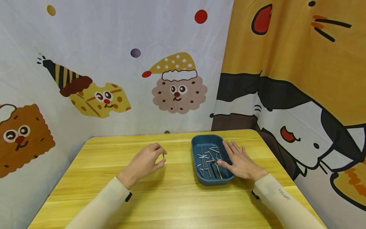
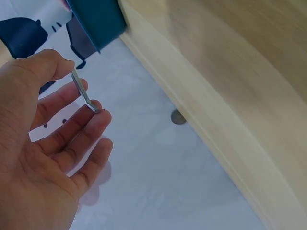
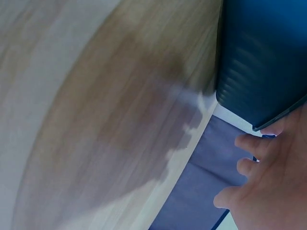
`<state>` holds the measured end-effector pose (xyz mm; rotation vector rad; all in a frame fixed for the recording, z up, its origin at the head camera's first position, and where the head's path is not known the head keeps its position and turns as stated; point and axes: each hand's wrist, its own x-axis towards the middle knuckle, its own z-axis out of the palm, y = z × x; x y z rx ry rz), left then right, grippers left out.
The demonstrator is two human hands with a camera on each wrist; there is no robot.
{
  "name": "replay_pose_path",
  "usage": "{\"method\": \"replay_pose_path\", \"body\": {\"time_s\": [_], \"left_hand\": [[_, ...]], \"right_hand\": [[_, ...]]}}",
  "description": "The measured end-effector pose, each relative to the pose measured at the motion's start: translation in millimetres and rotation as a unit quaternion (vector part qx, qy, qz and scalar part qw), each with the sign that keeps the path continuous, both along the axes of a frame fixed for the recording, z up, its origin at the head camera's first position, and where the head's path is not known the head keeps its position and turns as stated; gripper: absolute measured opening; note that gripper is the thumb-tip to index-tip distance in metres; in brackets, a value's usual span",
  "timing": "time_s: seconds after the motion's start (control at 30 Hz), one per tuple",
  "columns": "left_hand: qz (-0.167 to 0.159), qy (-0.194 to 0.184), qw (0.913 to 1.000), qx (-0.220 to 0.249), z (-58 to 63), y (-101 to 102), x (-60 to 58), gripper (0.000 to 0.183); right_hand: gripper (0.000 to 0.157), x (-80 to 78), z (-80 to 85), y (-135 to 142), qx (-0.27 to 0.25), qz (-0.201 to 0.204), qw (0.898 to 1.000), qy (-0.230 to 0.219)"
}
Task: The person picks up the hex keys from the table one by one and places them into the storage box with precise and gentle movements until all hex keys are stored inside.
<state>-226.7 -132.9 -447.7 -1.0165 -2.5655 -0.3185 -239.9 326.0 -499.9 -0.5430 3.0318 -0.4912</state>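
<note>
My left hand (image 1: 144, 163) is raised over the table, left of the blue tray (image 1: 213, 183). Between its thumb and fingers it pinches a small silver hex key (image 2: 82, 90), whose bent end shows in the left wrist view. Several L-shaped hex keys (image 1: 218, 171), silver, gold-coloured and black, lie loosely in the tray. On the tray's right rim rests my right hand (image 1: 243, 162), fingers extended and spread, with the thumb reaching over the inside. From the right wrist view, the tray's outer wall (image 3: 261, 62) stands beside that hand's fingers.
A wood-grain table (image 1: 168, 203) carries the tray near its back right. Behind the table hangs a white cloth (image 1: 114, 31) printed with cartoon figures, and to the right an orange cloth (image 1: 286, 57) with a cartoon cat.
</note>
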Motion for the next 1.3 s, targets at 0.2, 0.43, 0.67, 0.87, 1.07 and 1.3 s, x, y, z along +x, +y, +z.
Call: {"method": "replay_pose_path", "body": {"time_s": [0.2, 0.43, 0.67, 0.87, 1.07, 1.3], "left_hand": [[0.0, 0.018, 0.9996, -0.023, 2.9, 20.7, -7.4, 0.02], [0.006, -0.014, 0.9989, -0.044, 4.0, 45.8, -15.5, 0.022], [-0.002, -0.042, 0.9981, -0.045, 6.6, 69.6, -25.9, 0.023], [-0.011, -0.056, 0.9973, -0.045, 11.1, 89.9, -35.0, 0.024], [-0.016, -0.069, 0.9957, -0.06, 13.9, 106.3, -42.4, 0.025], [-0.022, -0.073, 0.9932, -0.088, 16.9, 123.7, -54.3, 0.026]], "right_hand": [[0.107, -1.2, 0.8, -2.4, 0.008, 0.004, 1.0, 0.02], [0.104, 0.2, 1.6, -2.5, 0.016, 0.004, 0.999, 0.038], [0.103, 1.1, 1.4, -1.7, 0.005, 0.001, 0.999, 0.037], [0.103, 1.4, 1.1, -0.5, 0.006, -0.001, 0.999, 0.038], [0.102, 1.2, 0.7, -0.6, 0.008, -0.001, 0.999, 0.041], [0.103, 1.1, 1.6, -0.8, 0.015, -0.001, 0.999, 0.039]]}}
